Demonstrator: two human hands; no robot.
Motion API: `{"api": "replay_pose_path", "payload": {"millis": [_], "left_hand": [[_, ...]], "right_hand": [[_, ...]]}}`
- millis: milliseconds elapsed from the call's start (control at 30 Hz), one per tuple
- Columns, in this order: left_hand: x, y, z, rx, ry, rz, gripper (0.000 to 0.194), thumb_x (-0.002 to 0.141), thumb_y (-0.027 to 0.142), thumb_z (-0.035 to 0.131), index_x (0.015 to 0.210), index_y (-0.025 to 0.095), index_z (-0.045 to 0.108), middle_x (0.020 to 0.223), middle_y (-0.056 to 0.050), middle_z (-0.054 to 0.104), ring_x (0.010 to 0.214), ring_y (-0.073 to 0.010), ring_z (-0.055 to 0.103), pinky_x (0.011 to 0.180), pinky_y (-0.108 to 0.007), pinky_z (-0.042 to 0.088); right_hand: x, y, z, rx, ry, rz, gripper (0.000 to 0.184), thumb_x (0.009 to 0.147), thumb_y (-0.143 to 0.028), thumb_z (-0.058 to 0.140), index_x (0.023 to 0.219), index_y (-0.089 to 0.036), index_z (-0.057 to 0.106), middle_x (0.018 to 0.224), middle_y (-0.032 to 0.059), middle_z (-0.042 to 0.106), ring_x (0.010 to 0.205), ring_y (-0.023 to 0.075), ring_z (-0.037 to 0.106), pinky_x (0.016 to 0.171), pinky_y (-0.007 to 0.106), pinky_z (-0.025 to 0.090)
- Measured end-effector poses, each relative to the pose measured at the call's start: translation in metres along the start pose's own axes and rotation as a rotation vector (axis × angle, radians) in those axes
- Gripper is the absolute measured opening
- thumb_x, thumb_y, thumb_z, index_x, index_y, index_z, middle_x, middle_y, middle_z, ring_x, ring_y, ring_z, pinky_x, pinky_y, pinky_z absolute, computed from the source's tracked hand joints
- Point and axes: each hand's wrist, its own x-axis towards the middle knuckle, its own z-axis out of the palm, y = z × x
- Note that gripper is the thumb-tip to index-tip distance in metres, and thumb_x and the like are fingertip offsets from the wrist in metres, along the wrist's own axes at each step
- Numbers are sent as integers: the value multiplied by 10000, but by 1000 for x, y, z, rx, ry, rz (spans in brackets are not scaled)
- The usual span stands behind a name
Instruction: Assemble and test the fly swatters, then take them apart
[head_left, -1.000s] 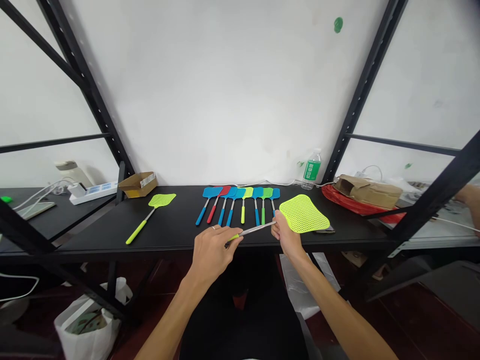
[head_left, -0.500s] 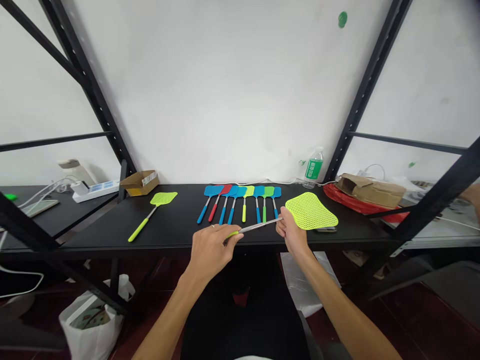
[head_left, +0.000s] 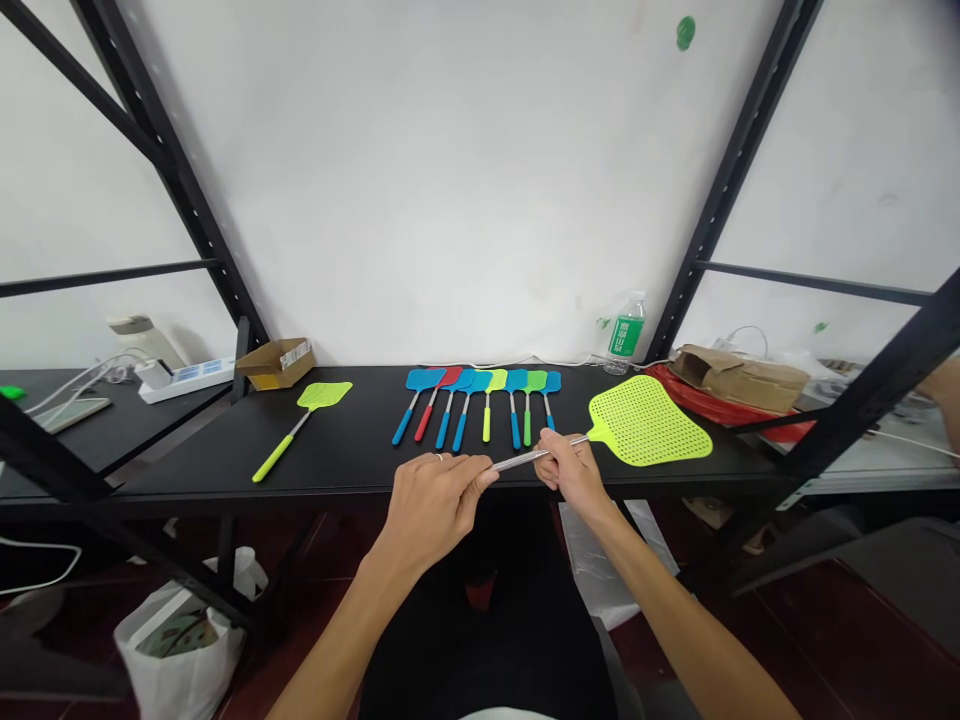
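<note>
Between both hands, silver metal rod of yellow-green perforated plastic fly swatter [head_left: 651, 422]; its head extends beyond right hand [head_left: 571, 468]. Right fingers pinch rod; left hand [head_left: 433, 505] closed around handle end. Beyond hands: row of blue, red, green and yellow swatters [head_left: 478, 405] on black tabletop [head_left: 360, 465]. Left of left hand: another yellow-green swatter [head_left: 301, 428]. Beyond right hand: clear green-labelled plastic bottle [head_left: 624, 335], upright.

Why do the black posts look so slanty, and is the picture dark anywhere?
Head view: the black posts slant probably from a wide lens; the wall is bright; below the table is dim; the held yellow swatter's holes look crisp.
</note>
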Motion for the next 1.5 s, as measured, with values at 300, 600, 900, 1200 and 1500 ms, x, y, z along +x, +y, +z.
{"api": "replay_pose_path", "payload": {"millis": [300,600,900,1200,1500], "left_hand": [[1,-3,3,-41,115,-16,169,944,348,577,908,259,716,717,15,701,623,-152,553,628,-294,344],[-1,-10,2,-80,147,4,165,942,329,585,930,245,726,789,-1,738,662,-160,579,656,-300,383],[0,-16,0,-109,130,-10,181,942,339,581,952,232,726,882,-24,753,763,-178,604,739,-309,444],[1,-24,-7,-108,66,-38,196,957,335,546,960,233,714,865,-25,738,761,-180,576,700,-301,436],[3,-29,-11,-48,19,-44,216,978,339,501,951,232,688,802,-12,702,696,-174,543,699,-310,400]], "right_hand": [[6,4,-2,161,90,-30,497,912,-374,545,479,-227,349,428,-75,248,364,75,257,385,249,218],[7,3,-5,136,114,-50,512,926,-371,516,472,-228,329,425,-67,254,365,79,274,392,260,219],[8,0,-7,122,145,-37,510,921,-383,523,475,-225,334,431,-62,267,380,81,279,420,270,222],[10,1,-7,133,178,-24,505,909,-383,538,476,-228,329,433,-65,258,381,81,270,415,269,220],[11,0,-6,155,213,-5,525,900,-401,556,468,-227,315,429,-71,241,385,75,253,414,265,219]]}}
